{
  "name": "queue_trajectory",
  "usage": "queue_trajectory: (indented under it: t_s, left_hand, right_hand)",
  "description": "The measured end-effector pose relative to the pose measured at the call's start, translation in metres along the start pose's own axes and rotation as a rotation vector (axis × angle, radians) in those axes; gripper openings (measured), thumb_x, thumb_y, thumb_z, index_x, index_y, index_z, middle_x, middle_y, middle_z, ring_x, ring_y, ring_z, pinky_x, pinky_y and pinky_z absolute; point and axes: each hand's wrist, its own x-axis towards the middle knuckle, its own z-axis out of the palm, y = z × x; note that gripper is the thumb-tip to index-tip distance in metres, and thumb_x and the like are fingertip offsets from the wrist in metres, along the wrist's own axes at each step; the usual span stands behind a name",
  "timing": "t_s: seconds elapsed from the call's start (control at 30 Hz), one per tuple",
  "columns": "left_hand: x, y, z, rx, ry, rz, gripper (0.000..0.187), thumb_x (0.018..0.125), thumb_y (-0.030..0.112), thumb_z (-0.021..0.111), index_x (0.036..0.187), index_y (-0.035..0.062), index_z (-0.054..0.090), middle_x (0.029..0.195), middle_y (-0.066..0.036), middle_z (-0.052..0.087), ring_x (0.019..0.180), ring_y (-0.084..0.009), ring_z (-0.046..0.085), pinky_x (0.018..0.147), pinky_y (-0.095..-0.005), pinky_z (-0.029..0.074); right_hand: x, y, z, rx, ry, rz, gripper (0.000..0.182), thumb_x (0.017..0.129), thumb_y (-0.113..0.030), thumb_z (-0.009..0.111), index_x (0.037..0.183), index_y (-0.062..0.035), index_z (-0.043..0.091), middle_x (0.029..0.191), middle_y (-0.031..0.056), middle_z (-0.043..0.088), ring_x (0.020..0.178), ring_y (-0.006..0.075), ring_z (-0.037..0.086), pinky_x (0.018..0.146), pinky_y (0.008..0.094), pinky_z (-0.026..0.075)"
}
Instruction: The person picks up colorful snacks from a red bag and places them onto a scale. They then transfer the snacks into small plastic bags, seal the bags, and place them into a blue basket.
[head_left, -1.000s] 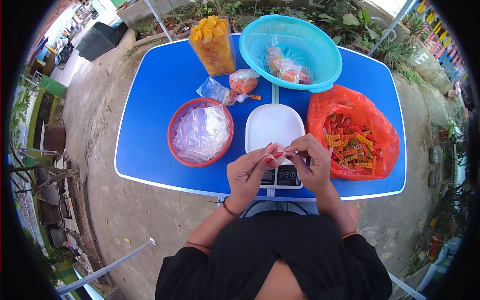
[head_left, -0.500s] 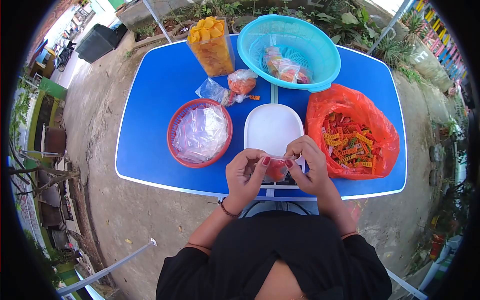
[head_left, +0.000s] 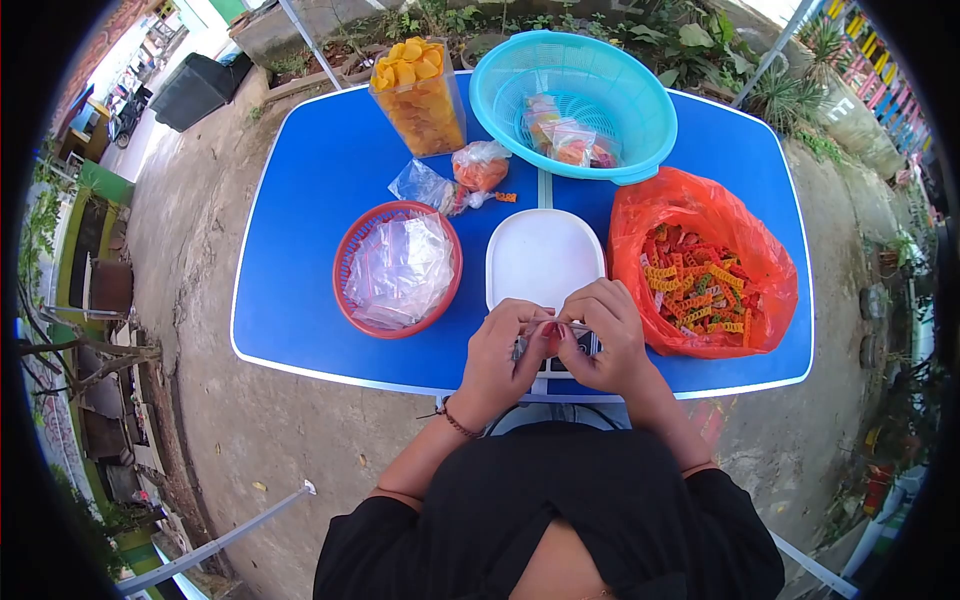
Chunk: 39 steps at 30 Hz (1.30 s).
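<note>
Between my left hand (head_left: pixel 500 352) and my right hand (head_left: pixel 607 336), the top edge of a small clear plastic bag (head_left: pixel 555 344) is pinched. Thumbs and fingertips press together along it, close to each other. Something red shows in the bag, though my fingers now hide most of it. Both hands are over the near edge of a white kitchen scale (head_left: pixel 545 260), whose top plate is bare. To the right, near my right hand, an orange plastic bag (head_left: pixel 745 225) stands open, filled with ladder-shaped snack pieces (head_left: pixel 700 288) in red, yellow, orange and green.
A red basket (head_left: pixel 349 300) with clear zip bags (head_left: pixel 400 268) sits left on the blue table (head_left: pixel 290 225). Behind are a tub of yellow chips (head_left: pixel 420 105), a knotted bag of orange pieces (head_left: pixel 481 168), and a turquoise basket (head_left: pixel 645 110) with filled packets (head_left: pixel 572 143).
My fingertips have come closer together along the bag's top edge. The bag's red contents, plain to see before, are now mostly covered by my hands.
</note>
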Motion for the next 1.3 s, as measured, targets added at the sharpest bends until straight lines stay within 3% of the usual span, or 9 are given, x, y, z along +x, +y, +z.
queue_trajectory:
  t_s: [0.2,0.5,0.7,0.8,0.9,1.0,1.1,1.2,1.3]
  left_hand:
    - [0.005,0.004,-0.001,0.182,0.020,0.130,0.016,0.089,-0.007,0.066,0.103,0.0001,0.065,0.099,-0.012,0.071,0.080,-0.0219,0.072,0.074,-0.0304,0.059]
    - [0.013,0.016,-0.023,0.016,-0.031,0.045,0.009,0.086,-0.005,0.072,0.093,0.0005,0.072,0.091,-0.014,0.075,0.098,-0.0304,0.076,0.083,-0.0336,0.059]
    - [0.007,0.008,-0.015,0.066,0.033,0.049,0.003,0.092,0.001,0.071,0.094,0.0000,0.070,0.089,-0.010,0.074,0.083,-0.0221,0.075,0.074,-0.0294,0.058]
    - [0.000,0.010,-0.008,-0.153,0.084,-0.255,0.008,0.093,0.004,0.072,0.097,-0.0010,0.067,0.086,-0.008,0.073,0.076,-0.0138,0.072,0.067,-0.0264,0.057]
    - [0.004,0.008,-0.012,-0.405,-0.035,-0.543,0.017,0.095,0.008,0.071,0.107,-0.0026,0.066,0.091,-0.006,0.071,0.078,-0.0101,0.070,0.065,-0.0241,0.056]
    - [0.004,0.003,-0.011,-0.619,-0.188,-0.628,0.033,0.096,0.010,0.071,0.124,-0.0024,0.058,0.095,-0.006,0.069,0.085,-0.0089,0.069,0.068,-0.0224,0.056]
    - [0.008,0.011,-0.010,-0.458,-0.280,-0.485,0.049,0.093,0.005,0.072,0.136,-0.0010,0.050,0.109,-0.009,0.066,0.093,-0.0120,0.069,0.074,-0.0241,0.058]
    - [0.003,-0.003,-0.007,-0.488,-0.347,-0.522,0.052,0.089,0.000,0.072,0.135,-0.0001,0.049,0.114,-0.012,0.066,0.095,-0.0145,0.069,0.078,-0.0270,0.059]
    - [0.004,-0.003,-0.004,-0.550,-0.237,-0.562,0.050,0.090,-0.001,0.071,0.135,0.0002,0.049,0.111,-0.012,0.068,0.093,-0.0136,0.070,0.078,-0.0260,0.058]
  right_hand:
    - [-0.001,-0.001,-0.001,-0.092,-0.043,-0.045,0.020,0.069,-0.006,0.071,0.086,-0.0073,0.060,0.083,0.0060,0.062,0.073,0.0257,0.057,0.065,0.0376,0.041]
    - [-0.003,0.004,-0.013,0.042,-0.067,0.055,0.012,0.079,-0.004,0.074,0.085,-0.0057,0.062,0.081,0.0072,0.062,0.075,0.0257,0.059,0.070,0.0370,0.041]
    - [-0.013,0.007,-0.008,0.237,-0.089,0.145,0.012,0.082,-0.003,0.074,0.088,-0.0049,0.064,0.083,0.0068,0.065,0.081,0.0253,0.062,0.071,0.0355,0.046]
    - [-0.009,-0.004,-0.009,0.515,-0.045,0.405,0.014,0.085,-0.003,0.074,0.093,-0.0032,0.063,0.089,0.0058,0.067,0.085,0.0190,0.065,0.075,0.0321,0.051]
    - [-0.023,0.008,-0.014,0.564,-0.171,0.447,0.031,0.087,-0.001,0.073,0.112,-0.0012,0.055,0.101,0.0071,0.066,0.092,0.0132,0.067,0.081,0.0287,0.052]
    - [-0.037,0.018,-0.016,0.834,-0.107,0.660,0.050,0.088,0.001,0.072,0.128,-0.0004,0.042,0.111,0.0097,0.064,0.096,0.0115,0.068,0.085,0.0277,0.054]
    - [-0.049,0.029,-0.012,0.866,0.021,0.693,0.061,0.089,0.001,0.072,0.135,-0.0010,0.032,0.110,0.0091,0.063,0.103,0.0137,0.067,0.088,0.0290,0.055]
    - [-0.045,0.020,-0.011,0.902,0.134,0.729,0.056,0.089,0.001,0.073,0.133,-0.0001,0.037,0.103,0.0049,0.062,0.103,0.0151,0.067,0.089,0.0290,0.056]
    - [-0.043,0.015,-0.012,0.690,-0.064,0.589,0.053,0.089,0.002,0.072,0.133,0.0005,0.043,0.116,0.0078,0.055,0.097,0.0141,0.066,0.086,0.0277,0.056]
